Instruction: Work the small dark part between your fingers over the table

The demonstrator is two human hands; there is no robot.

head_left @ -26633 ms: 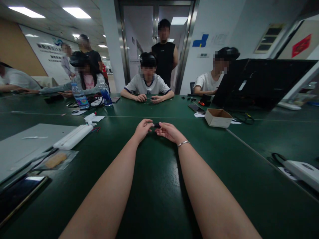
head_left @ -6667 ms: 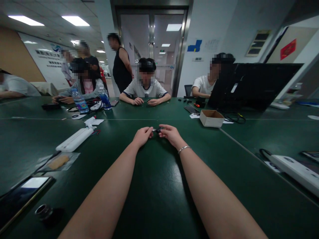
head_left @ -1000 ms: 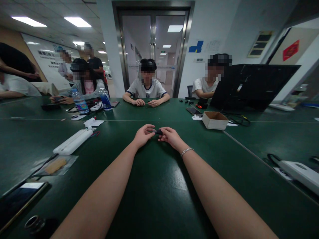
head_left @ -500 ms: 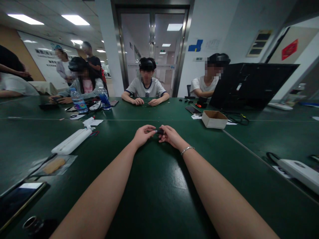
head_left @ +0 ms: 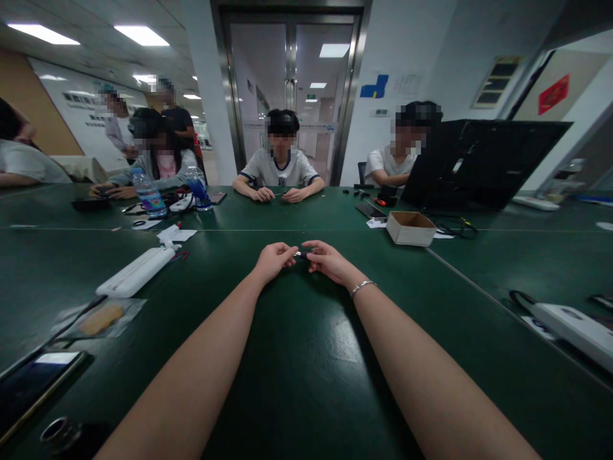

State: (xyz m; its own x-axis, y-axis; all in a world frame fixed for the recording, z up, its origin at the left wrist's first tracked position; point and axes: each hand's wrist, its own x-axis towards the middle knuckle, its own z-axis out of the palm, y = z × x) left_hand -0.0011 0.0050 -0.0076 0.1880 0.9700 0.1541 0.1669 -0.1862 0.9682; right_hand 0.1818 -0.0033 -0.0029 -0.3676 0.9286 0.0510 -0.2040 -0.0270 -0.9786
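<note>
Both of my forearms reach out over a dark green table [head_left: 306,358]. My left hand [head_left: 274,259] and my right hand [head_left: 327,260] meet at the middle of the table. Between their fingertips they pinch a small black part [head_left: 301,255] with a short metal end. The part is tiny and mostly hidden by my fingers. A thin bracelet [head_left: 361,287] sits on my right wrist.
A white power strip [head_left: 136,273], a bagged snack [head_left: 98,319], a phone [head_left: 33,383] and a small lens [head_left: 56,430] lie at my left. A cardboard box [head_left: 410,228] and a black laptop [head_left: 483,163] are at the right, another white strip [head_left: 572,326] nearer. Several people sit opposite.
My hands stay together on the small part; my right fingers have spread a little over it. The view has shifted slightly. A person standing by the door earlier has left.
</note>
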